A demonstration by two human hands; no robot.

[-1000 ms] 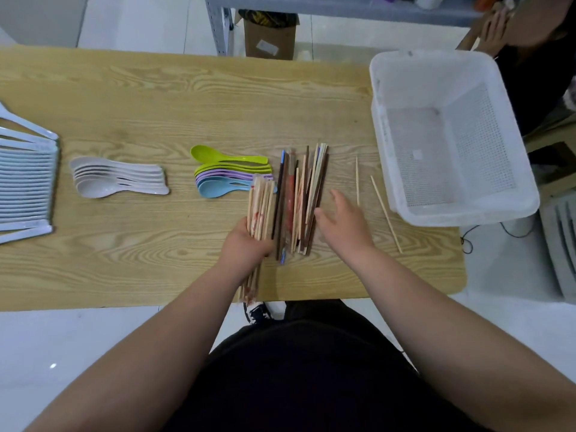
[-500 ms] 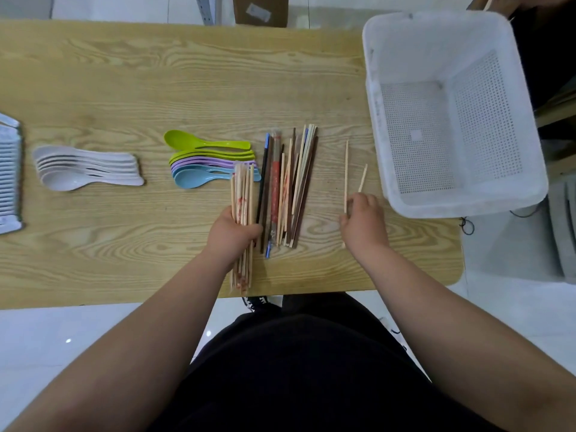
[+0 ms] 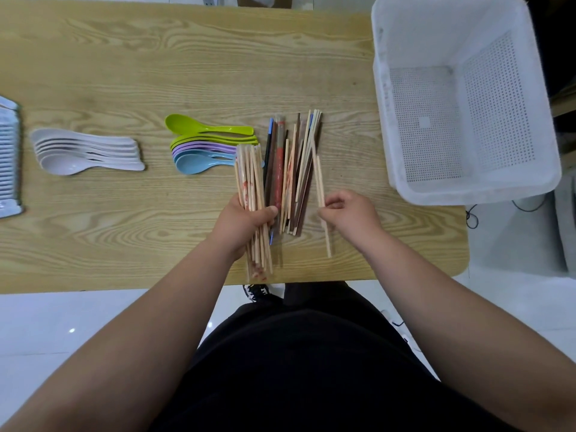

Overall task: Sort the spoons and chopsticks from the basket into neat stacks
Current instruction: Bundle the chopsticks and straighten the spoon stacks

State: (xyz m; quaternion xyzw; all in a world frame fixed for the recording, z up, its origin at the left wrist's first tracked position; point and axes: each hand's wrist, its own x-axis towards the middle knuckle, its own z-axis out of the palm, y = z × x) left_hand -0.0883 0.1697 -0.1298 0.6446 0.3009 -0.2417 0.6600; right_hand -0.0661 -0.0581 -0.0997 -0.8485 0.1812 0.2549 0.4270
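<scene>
**Both grips closed on sticks**

The left grip (image 3: 246, 221) was wrapped round a bundle of chopsticks (image 3: 249, 169), its thumb laid across the front. The right grip (image 3: 350, 213) pinched thin pale chopsticks (image 3: 320, 182) between thumb and curled fingers. Both bare forearms ran forward from the lower corners, angled inward.

The left hand (image 3: 246, 224) covers the middle of the pale bundle (image 3: 249, 169), with its fingers tucked behind it apart from the thumb, and the right hand (image 3: 346, 213) hides a stretch of its two thin sticks (image 3: 327, 244). That bundle also blocks the handle tips of the coloured spoons (image 3: 199, 151), and the red print on it is too smeary to read. The white stack (image 3: 9, 157) at the left is chopped by the frame, can't tell what it is.
</scene>
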